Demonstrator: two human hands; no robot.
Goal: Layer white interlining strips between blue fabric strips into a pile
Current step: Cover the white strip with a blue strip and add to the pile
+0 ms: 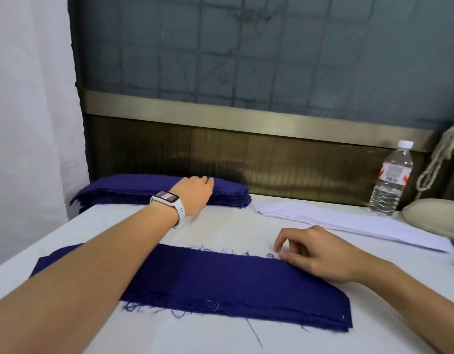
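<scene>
Head view: I look down on a white tabletop with both arms reaching in.
Left hand: I see it lying palm down, fingers straight, on the stack of blue fabric strips at the far left; a white watch sits on the wrist.
Right hand: it rests on the right part of the near pile, fingers loosely curled and gripping nothing, thumb tip touching the frayed far edge.
Near pile: a blue strip lies on top, stretched left to right across the near tabletop.
White interlining strips: I find them stacked at the far right, just beside the blue stack.
Water bottle: upright at the far right edge.
</scene>
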